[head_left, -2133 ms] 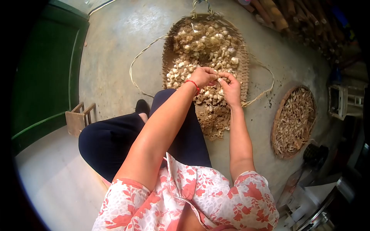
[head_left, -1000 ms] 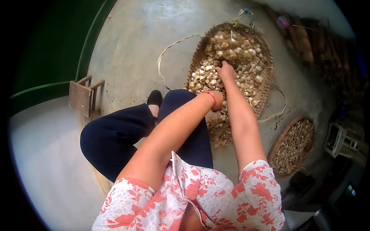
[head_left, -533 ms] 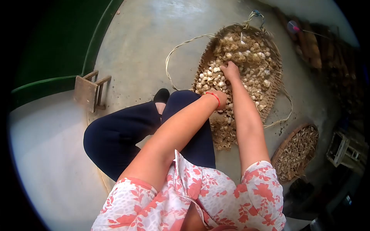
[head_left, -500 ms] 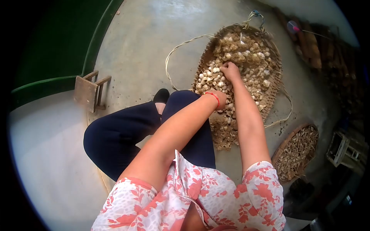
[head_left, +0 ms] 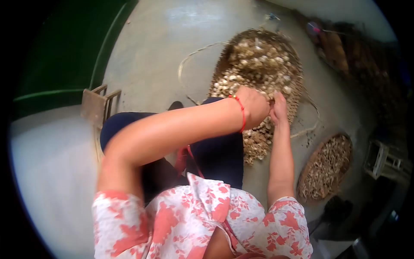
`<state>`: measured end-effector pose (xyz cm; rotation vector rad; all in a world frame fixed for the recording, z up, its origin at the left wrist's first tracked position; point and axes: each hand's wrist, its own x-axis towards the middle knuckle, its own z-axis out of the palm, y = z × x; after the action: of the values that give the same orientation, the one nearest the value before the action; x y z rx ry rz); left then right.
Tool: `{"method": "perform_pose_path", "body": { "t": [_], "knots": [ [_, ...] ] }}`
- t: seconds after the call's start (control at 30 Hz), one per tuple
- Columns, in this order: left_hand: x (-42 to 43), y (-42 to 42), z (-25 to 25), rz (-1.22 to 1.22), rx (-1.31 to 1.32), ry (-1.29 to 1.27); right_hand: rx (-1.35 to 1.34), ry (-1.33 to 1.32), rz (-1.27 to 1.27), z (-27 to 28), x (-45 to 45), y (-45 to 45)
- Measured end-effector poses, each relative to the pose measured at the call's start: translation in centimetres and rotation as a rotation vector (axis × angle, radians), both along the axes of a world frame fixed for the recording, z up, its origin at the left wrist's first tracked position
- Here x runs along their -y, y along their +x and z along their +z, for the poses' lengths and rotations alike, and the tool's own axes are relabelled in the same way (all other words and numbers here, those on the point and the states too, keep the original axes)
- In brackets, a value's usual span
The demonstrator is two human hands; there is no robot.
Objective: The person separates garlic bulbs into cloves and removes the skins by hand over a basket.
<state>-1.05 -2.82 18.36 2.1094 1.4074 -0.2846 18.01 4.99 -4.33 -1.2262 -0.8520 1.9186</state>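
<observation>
A long woven basket [head_left: 297,93] lies in front of my knees, filled with pale garlic bulbs [head_left: 230,82] and brown dry skins and roots. Over its near half my two hands meet. My left hand [head_left: 254,105], a red cord bracelet at its wrist, is closed with its knuckles up. Right beside it, my right hand [head_left: 279,108] is closed too, its fingers against the left hand's fingertips. A small brownish bit shows between them, too blurred to name. Loose brown garlic waste [head_left: 255,146] lies at the basket's near end.
A round shallow basket [head_left: 325,168] of dry pieces stands at the right. A small wooden stool [head_left: 95,105] is at the left, another stool [head_left: 381,159] at far right. Rope loops [head_left: 183,71] lie beside the long basket; firewood [head_left: 334,47] is piled behind.
My right hand has drawn back from among the bulbs toward me. My left hand has risen and moved right to meet it, the left elbow swinging outward. The view has shifted slightly.
</observation>
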Motion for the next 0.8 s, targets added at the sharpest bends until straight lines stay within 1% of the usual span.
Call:
{"method": "perform_pose_path", "body": {
  "t": [0.03, 0.07, 0.1, 0.13, 0.2, 0.3, 0.33, 0.37, 0.43, 0.5, 0.53, 0.6, 0.63, 0.67, 0.7, 0.73, 0.77, 0.8],
  "knots": [
    [0.8, 0.6, 2.9, -0.103, -0.058, 0.034, -0.049, -0.029, -0.036, 1.0, 0.4, 0.3],
    [1.2, 1.2, 6.1, -0.184, -0.127, 0.037, -0.168, -0.047, 0.020, 2.2, 0.7, 1.1],
    [1.7, 1.8, 8.8, -0.258, -0.198, 0.043, -0.196, -0.047, 0.019, 3.2, 1.1, 1.3],
    [2.0, 1.9, 10.3, -0.320, -0.215, 0.049, -0.213, -0.038, 0.010, 4.1, 1.8, 1.7],
    [3.0, 2.5, 11.7, -0.434, -0.214, 0.033, -0.215, -0.003, 0.002, 5.1, 2.2, 1.9],
    [3.3, 3.9, 10.9, -0.526, -0.109, -0.041, -0.187, 0.055, -0.005, 6.1, 1.7, 2.2],
    [3.1, 4.7, 10.4, -0.589, -0.114, -0.050, -0.198, 0.077, -0.033, 6.0, 2.0, 1.8],
    [3.0, 5.1, 11.0, -0.595, -0.089, -0.046, -0.203, 0.125, -0.007, 6.5, 1.2, 1.8],
    [2.0, 6.4, 9.9, -0.689, -0.033, -0.093, -0.204, 0.126, -0.068, 6.2, 2.8, 1.6],
    [1.3, 8.2, 9.1, -0.744, -0.036, -0.132, -0.208, 0.167, -0.136, 6.3, 2.9, 2.0],
    [1.1, 8.8, 7.9, -0.727, -0.038, -0.187, -0.188, 0.201, -0.191, 6.7, 2.8, 2.4],
    [-0.1, 9.2, 3.9, -0.553, 0.015, -0.300, -0.108, 0.275, -0.323, 7.5, 2.9, 4.3],
    [-0.8, 8.7, 1.8, -0.385, 0.082, -0.348, -0.042, 0.305, -0.382, 8.0, 3.7, 6.0],
    [-1.7, 6.7, -2.3, -0.065, 0.262, -0.367, -0.069, 0.303, -0.389, 8.7, 4.3, 7.0],
    [-2.7, 4.7, -6.2, 0.233, 0.493, -0.355, -0.002, 0.295, -0.318, 9.8, 4.1, 4.5],
    [-1.7, 5.0, -8.4, 0.389, 0.662, -0.301, 0.059, 0.284, -0.227, 10.6, 4.9, 4.5],
    [-1.6, 5.2, -8.5, 0.404, 0.638, -0.297, 0.033, 0.276, -0.220, 11.1, 5.5, 3.2],
    [-1.3, 5.7, -8.4, 0.541, 0.833, -0.490, 0.220, 0.471, -0.185, 11.8, 6.1, 1.6]
  ]
}}
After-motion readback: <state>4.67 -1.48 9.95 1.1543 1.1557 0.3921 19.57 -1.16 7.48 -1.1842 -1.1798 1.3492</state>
